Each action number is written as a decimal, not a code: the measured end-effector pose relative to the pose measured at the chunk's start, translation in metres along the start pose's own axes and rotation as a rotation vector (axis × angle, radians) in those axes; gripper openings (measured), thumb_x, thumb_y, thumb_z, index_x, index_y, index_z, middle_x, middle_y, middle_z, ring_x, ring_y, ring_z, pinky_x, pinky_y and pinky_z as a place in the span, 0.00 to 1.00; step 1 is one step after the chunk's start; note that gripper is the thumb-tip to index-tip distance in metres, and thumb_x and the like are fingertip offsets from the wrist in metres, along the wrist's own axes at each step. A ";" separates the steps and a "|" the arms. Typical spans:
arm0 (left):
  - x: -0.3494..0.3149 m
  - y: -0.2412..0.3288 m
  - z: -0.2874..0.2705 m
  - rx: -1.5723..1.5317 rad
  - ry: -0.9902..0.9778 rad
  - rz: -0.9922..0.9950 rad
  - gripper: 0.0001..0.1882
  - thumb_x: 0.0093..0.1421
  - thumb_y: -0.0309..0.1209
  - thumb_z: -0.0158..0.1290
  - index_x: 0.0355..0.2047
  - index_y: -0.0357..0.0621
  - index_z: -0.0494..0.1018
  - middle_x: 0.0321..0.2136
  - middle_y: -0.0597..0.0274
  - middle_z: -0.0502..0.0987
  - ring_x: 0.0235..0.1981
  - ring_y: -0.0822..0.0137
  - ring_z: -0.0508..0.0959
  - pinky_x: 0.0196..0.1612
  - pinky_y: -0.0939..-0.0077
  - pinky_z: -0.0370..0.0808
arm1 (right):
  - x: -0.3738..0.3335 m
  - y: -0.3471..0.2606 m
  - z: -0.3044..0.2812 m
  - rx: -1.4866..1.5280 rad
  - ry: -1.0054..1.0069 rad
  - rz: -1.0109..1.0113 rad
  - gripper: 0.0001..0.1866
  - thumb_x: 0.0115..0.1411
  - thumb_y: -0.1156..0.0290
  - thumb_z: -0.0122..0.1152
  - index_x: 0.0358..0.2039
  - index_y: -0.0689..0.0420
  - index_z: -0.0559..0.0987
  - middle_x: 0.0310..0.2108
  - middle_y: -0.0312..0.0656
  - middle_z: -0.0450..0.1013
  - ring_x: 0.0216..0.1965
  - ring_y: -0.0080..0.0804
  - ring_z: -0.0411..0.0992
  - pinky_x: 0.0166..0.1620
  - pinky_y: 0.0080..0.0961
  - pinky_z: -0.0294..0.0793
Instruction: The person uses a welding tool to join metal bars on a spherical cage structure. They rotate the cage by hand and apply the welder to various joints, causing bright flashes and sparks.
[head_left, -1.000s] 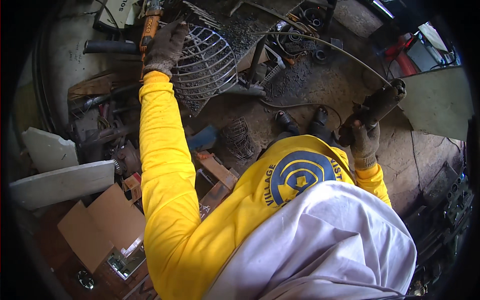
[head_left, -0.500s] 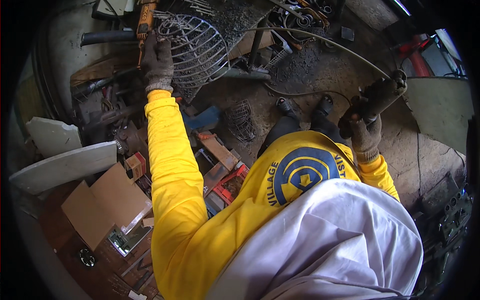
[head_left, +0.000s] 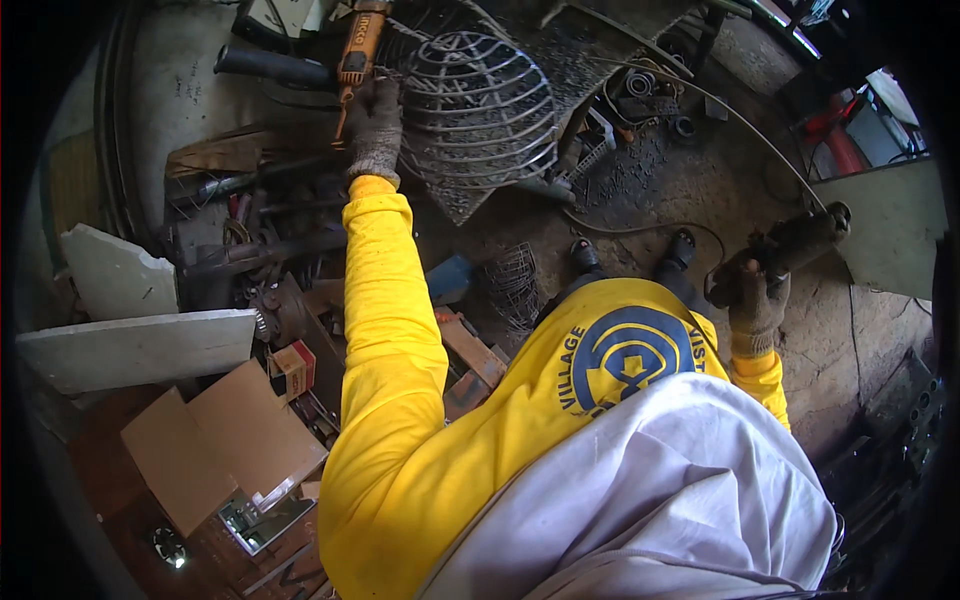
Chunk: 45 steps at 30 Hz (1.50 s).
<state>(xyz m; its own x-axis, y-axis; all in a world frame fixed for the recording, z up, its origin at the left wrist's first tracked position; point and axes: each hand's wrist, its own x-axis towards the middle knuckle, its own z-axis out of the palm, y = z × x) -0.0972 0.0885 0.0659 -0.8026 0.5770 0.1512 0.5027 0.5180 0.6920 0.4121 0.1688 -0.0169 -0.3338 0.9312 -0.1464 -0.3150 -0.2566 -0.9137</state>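
Observation:
My left hand (head_left: pixel 375 128), in a dirty grey work glove, reaches far forward and is closed at the left edge of a round domed wire cage (head_left: pixel 485 110). The fingertips are partly hidden. Just beyond the glove lies an orange power tool (head_left: pixel 362 48) with a narrow front end, close to the wrist. Out to the right, my gloved right hand (head_left: pixel 758 305) is wrapped round a dark tubular tool (head_left: pixel 805 240). A long cable runs to the tool's far end. Its front part is dark and hard to make out.
A metal bench plate (head_left: pixel 460 203) lies under the cage. Cardboard (head_left: pixel 215 435), pale boards (head_left: pixel 150 345) and a small red-and-tan box (head_left: pixel 294 370) clutter the left. Another wire cage (head_left: pixel 512 285) rests on the floor near my feet. A cable (head_left: pixel 745 120) crosses at the right.
The view has shifted, so most things sit farther right. The wire cage looks turned, with more of its domed face toward me. My right hand still holds the dark tool.

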 end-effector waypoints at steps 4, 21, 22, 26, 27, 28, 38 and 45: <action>0.013 -0.025 -0.011 0.160 -0.136 -0.010 0.35 0.63 0.59 0.45 0.54 0.40 0.72 0.50 0.43 0.75 0.54 0.48 0.72 0.56 0.64 0.66 | -0.021 0.015 0.024 0.064 0.068 -0.050 0.21 0.61 0.69 0.62 0.53 0.60 0.70 0.30 0.39 0.73 0.25 0.26 0.72 0.27 0.23 0.73; 0.054 -0.044 0.015 -0.466 -0.186 -0.293 0.35 0.58 0.55 0.56 0.53 0.36 0.72 0.49 0.55 0.76 0.46 0.60 0.75 0.52 0.67 0.70 | -0.024 -0.004 0.035 -0.008 0.191 -0.023 0.18 0.60 0.67 0.63 0.48 0.58 0.72 0.28 0.39 0.74 0.22 0.25 0.73 0.24 0.18 0.73; 0.052 -0.052 0.013 -0.306 -0.166 -0.194 0.36 0.58 0.58 0.54 0.52 0.37 0.73 0.49 0.54 0.76 0.47 0.59 0.75 0.53 0.67 0.69 | -0.021 -0.005 0.033 -0.010 0.180 -0.015 0.18 0.60 0.67 0.63 0.48 0.58 0.72 0.28 0.39 0.74 0.22 0.25 0.73 0.23 0.18 0.73; 0.021 -0.050 0.024 -0.104 -0.174 -0.012 0.34 0.57 0.61 0.55 0.43 0.39 0.78 0.40 0.52 0.81 0.43 0.59 0.77 0.50 0.66 0.70 | -0.012 -0.004 0.025 -0.008 0.162 -0.007 0.18 0.60 0.67 0.64 0.48 0.60 0.72 0.28 0.39 0.74 0.21 0.25 0.73 0.22 0.18 0.72; 0.013 -0.050 0.029 -0.058 -0.125 -0.060 0.33 0.57 0.60 0.55 0.42 0.39 0.79 0.38 0.53 0.81 0.42 0.59 0.78 0.49 0.66 0.70 | -0.011 -0.005 0.024 -0.008 0.154 0.001 0.18 0.60 0.67 0.64 0.48 0.60 0.72 0.28 0.39 0.74 0.22 0.25 0.73 0.22 0.18 0.72; 0.003 -0.045 0.034 -0.015 -0.079 -0.106 0.31 0.58 0.59 0.56 0.40 0.39 0.79 0.36 0.53 0.82 0.42 0.59 0.78 0.48 0.67 0.70 | -0.010 -0.008 0.023 -0.011 0.150 0.008 0.19 0.60 0.67 0.64 0.48 0.60 0.72 0.28 0.39 0.74 0.22 0.25 0.73 0.22 0.18 0.72; 0.004 -0.059 0.042 -0.183 0.153 0.008 0.29 0.60 0.50 0.58 0.52 0.38 0.72 0.48 0.54 0.77 0.50 0.61 0.76 0.53 0.73 0.70 | -0.002 -0.011 0.022 0.017 0.134 0.050 0.20 0.61 0.66 0.63 0.50 0.61 0.72 0.27 0.39 0.73 0.24 0.25 0.73 0.26 0.19 0.73; 0.008 -0.099 0.026 -0.467 -0.490 0.153 0.19 0.65 0.37 0.55 0.52 0.39 0.70 0.45 0.60 0.77 0.45 0.69 0.77 0.51 0.77 0.73 | 0.006 -0.007 0.026 0.020 0.129 0.027 0.20 0.61 0.66 0.62 0.50 0.61 0.71 0.27 0.39 0.73 0.24 0.25 0.73 0.27 0.20 0.74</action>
<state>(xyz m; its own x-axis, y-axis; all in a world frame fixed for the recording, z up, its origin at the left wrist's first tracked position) -0.1449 0.0582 -0.0198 -0.4408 0.8975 0.0112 0.3197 0.1454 0.9363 0.3890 0.1692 -0.0015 -0.2259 0.9492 -0.2191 -0.3261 -0.2856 -0.9012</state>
